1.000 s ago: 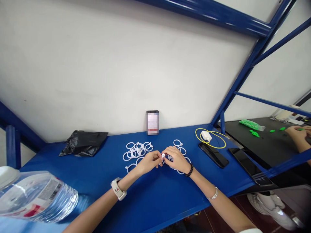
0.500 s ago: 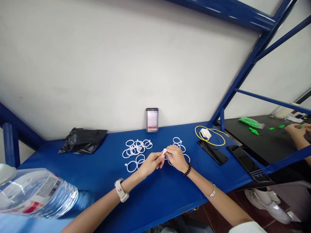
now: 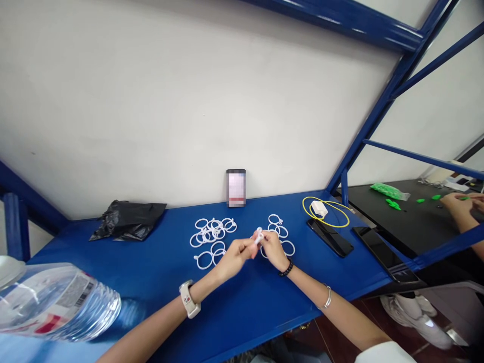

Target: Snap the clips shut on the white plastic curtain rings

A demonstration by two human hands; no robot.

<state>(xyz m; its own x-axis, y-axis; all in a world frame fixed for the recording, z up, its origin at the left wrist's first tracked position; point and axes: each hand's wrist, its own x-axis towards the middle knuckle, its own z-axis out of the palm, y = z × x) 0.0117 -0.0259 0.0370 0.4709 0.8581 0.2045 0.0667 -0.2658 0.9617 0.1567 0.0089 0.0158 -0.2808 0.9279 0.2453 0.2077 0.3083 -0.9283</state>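
My left hand and right hand pinch one small white plastic piece, grip narrow; white rings lie either side on blue desk.

No legible txt, btl label incl.

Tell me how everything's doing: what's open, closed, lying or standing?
Left hand: pinching white piece
Right hand: curled against it
White rings: loose, some overlapping
Middle phone: upright, screen lit
Black phones: lying flat, dark
Yellow cable: loosely looped
Black bag: crumpled
Bottle: capped
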